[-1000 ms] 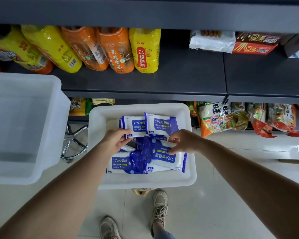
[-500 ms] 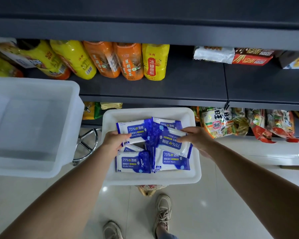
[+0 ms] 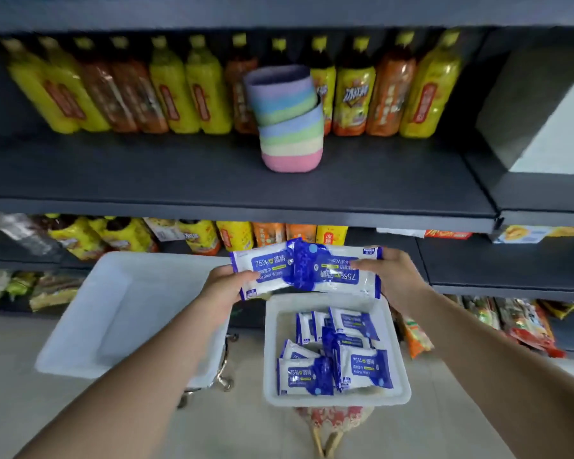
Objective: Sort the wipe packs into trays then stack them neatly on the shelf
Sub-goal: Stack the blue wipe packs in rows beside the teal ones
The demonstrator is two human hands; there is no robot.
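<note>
The left hand [image 3: 224, 286] grasps one wipe pack [image 3: 262, 271] and the right hand [image 3: 390, 276] grasps another pack [image 3: 340, 271], both held above the small white tray [image 3: 269, 352] of remaining packs [image 3: 335, 359]. An empty larger tray [image 3: 90, 326] sits at nine o'clock of it. The dark shelf [image 3: 179, 180] lies at twelve o'clock.

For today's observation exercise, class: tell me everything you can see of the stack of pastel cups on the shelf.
The cup stack stands on the dark shelf in front of a row of bottles. It shows nested cups in bands of pink, cream, green, blue and purple, pink lowest. They look like matte plastic, though the picture is blurred. The upper part of the stack leans left, so it is not straight. Neither hand touches it; only the shelf bears it.
</note>
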